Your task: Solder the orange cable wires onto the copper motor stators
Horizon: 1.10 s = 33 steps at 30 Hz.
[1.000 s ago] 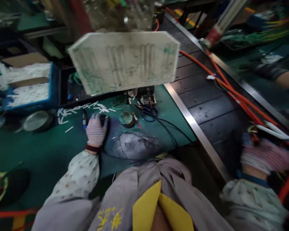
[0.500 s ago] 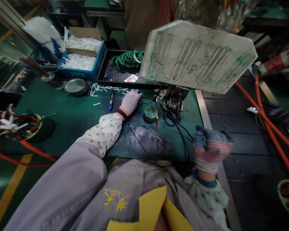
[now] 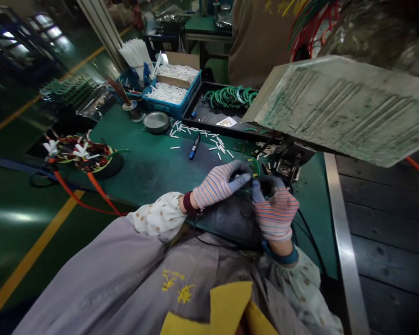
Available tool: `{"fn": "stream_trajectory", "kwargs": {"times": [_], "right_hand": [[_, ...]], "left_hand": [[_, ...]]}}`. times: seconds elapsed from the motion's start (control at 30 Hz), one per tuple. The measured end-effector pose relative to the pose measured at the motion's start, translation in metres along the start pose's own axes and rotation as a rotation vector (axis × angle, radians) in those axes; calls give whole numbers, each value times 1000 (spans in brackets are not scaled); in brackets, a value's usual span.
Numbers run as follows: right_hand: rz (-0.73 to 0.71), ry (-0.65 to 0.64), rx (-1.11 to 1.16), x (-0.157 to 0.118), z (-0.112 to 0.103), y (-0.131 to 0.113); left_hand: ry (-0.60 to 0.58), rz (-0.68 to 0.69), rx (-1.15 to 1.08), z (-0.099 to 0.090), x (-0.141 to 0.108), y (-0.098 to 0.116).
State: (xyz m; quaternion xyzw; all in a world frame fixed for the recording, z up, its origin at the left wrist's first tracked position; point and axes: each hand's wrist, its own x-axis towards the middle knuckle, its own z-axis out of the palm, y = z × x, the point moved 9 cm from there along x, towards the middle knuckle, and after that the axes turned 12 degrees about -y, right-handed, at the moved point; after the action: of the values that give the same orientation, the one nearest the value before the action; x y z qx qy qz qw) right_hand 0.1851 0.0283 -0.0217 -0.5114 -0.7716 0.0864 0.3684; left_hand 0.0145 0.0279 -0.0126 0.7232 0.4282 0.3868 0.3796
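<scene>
Gloved left hand (image 3: 219,187) and right hand (image 3: 276,209) curl half-closed near frame centre, fingertips nearly meeting beside a curved green strip (image 3: 257,166), grip unclear; both angle inward; upper centre, a black tray (image 3: 212,117) holds green loops (image 3: 228,97); left of it, a blue bin (image 3: 165,107) holds white sticks (image 3: 167,93).

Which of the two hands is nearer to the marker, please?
Left. The left hand is on the wearer's side of the marker, slightly to its right. The right hand is on that side too, but farther right, beyond the left hand.
</scene>
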Motion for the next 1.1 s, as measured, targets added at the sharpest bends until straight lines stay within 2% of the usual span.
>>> {"fn": "stream_trajectory", "kwargs": {"times": [0.07,0.13,0.2,0.23,0.33,0.5,0.67,0.73,0.9,0.97,1.0,1.1], "right_hand": [[69,-129,-76,14,9,11],[164,-314,-204,25,24,22],[252,-458,-322,31,38,30],[280,-486,-350,32,42,32],[293,-433,-252,28,47,33],[280,-298,102,4,52,37],[302,-192,111,-1,52,35],[321,-187,161,3,57,39],[371,-252,459,16,73,46],[341,-249,509,16,62,43],[318,-234,499,13,50,42],[268,-150,343,-4,-10,52]], "left_hand": [[31,28,57,-10,4,-6],[97,10,228,-20,15,-18],[66,-46,401,-17,31,-36],[14,-76,449,-12,40,-46],[-88,-104,444,0,55,-65],[-83,-53,439,-2,56,-70],[-65,-43,440,-7,52,-77],[-77,-40,426,-7,51,-81],[-115,-60,373,-7,53,-88],[-82,-47,356,-19,53,-88],[-34,-42,346,-31,51,-88],[182,-59,349,-87,40,-93]]}}
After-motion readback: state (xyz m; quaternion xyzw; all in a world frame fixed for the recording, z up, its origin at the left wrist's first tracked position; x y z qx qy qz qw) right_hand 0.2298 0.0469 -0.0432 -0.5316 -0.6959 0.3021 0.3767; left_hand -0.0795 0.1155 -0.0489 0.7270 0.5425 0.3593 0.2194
